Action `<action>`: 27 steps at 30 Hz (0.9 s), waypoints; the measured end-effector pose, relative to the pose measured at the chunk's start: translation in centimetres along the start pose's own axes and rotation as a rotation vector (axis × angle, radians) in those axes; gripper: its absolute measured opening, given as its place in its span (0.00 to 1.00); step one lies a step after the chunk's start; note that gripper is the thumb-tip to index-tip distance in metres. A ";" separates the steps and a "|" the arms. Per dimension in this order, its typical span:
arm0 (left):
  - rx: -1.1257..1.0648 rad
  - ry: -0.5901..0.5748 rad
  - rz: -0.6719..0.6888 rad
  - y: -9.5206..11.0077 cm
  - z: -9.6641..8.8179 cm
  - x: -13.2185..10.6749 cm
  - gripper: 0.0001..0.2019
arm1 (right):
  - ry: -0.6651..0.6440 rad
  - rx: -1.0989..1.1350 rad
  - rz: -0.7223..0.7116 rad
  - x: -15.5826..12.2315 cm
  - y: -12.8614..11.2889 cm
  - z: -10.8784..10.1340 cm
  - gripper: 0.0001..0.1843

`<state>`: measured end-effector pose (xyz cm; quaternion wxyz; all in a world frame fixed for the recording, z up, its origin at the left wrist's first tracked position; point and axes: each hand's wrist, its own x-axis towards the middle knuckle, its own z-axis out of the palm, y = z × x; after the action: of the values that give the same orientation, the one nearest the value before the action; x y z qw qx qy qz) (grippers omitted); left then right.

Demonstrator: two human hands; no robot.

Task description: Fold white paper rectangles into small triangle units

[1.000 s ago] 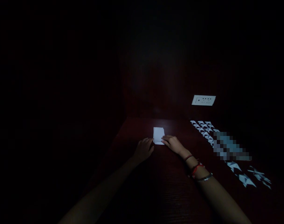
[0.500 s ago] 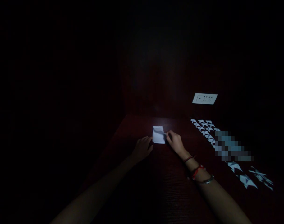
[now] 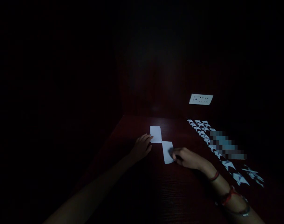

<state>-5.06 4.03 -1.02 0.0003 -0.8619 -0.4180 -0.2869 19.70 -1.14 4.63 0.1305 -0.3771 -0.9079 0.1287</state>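
Observation:
The scene is very dark. A small stack of white paper squares lies on a dark wooden table. My left hand rests beside the stack, fingertips touching its near left corner, fingers loosely stretched. One separate white paper sheet lies nearer me, to the stack's right. My right hand pinches that sheet's right edge, fingers curled. Red threads and a metal bangle circle my right wrist.
Rows of several folded paper star shapes run along the table's right side toward me, with a blurred patch over part of them. A white wall socket plate sits on the dark back wall. The table's left edge falls into darkness.
My right hand lifted the top sheet off the stack and drew it toward me and to the right. My left hand stayed by the stack.

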 end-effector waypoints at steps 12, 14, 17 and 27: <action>-0.141 -0.220 0.351 3.5 -0.8 -0.5 0.16 | 0.041 0.158 0.030 -1.9 2.6 -0.1 0.13; -0.147 -0.224 0.362 3.4 -0.7 -0.5 0.15 | 0.112 0.139 0.046 -1.6 2.8 0.4 0.13; -0.107 -0.181 0.329 3.1 -0.3 -0.5 0.15 | 0.147 0.064 0.082 -1.2 2.7 1.5 0.25; 0.049 0.007 -0.241 -0.7 1.0 0.7 0.18 | 0.274 0.615 0.346 1.3 2.7 0.9 0.17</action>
<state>-4.73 5.27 -1.67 -0.0117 -0.8043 -0.5253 -0.2774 20.27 1.55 3.04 0.3339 -0.4817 -0.7240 0.3638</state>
